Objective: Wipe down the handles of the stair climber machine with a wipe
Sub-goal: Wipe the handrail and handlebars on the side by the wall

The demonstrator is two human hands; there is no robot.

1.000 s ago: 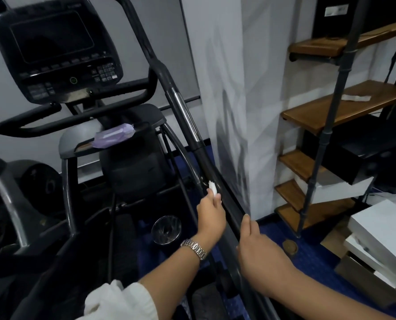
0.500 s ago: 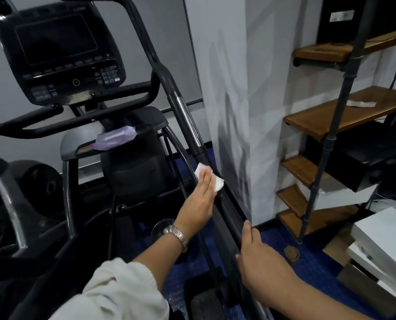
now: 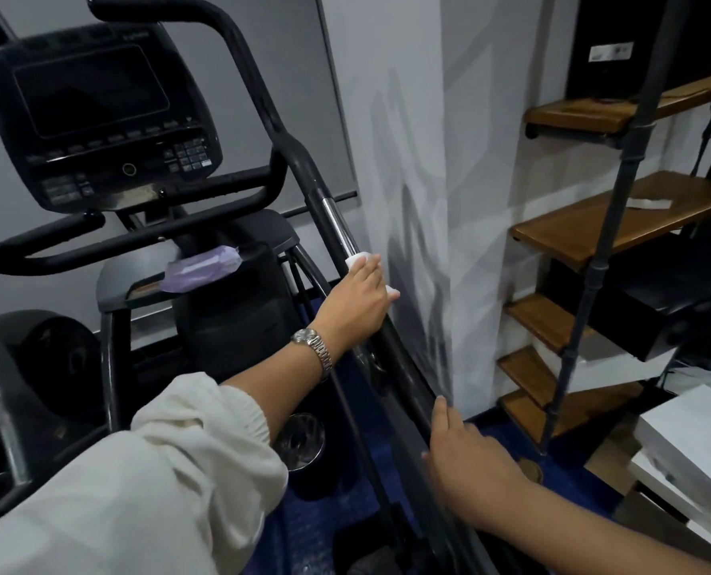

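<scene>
Your left hand [image 3: 358, 300] curls over the right-side handle [image 3: 337, 219] at frame centre. It clamps the wipe [image 3: 356, 259] against the bar, and only white edges show past your fingertips and the heel of your palm. Your right hand [image 3: 466, 454] lies on the same handle toward the lower right with its thumb straight along the bar. I can't tell whether its fingers wrap round the far side.

The wipe looks bunched small under your palm, so it could roll or slip out, and bare skin would then do the wiping. The step where black grip meets the chrome section sits just above your fingers, and the wipe may snag there. The white wall [image 3: 407, 159] runs close along the right of the bar, so you may scrape your knuckles and shy off the far face. The underside is also easy to miss.

The handle's long axis runs diagonally from the lower right up to the upper left, and it bends near the console [image 3: 92, 110]. Its upper end points to the top of the frame.
</scene>
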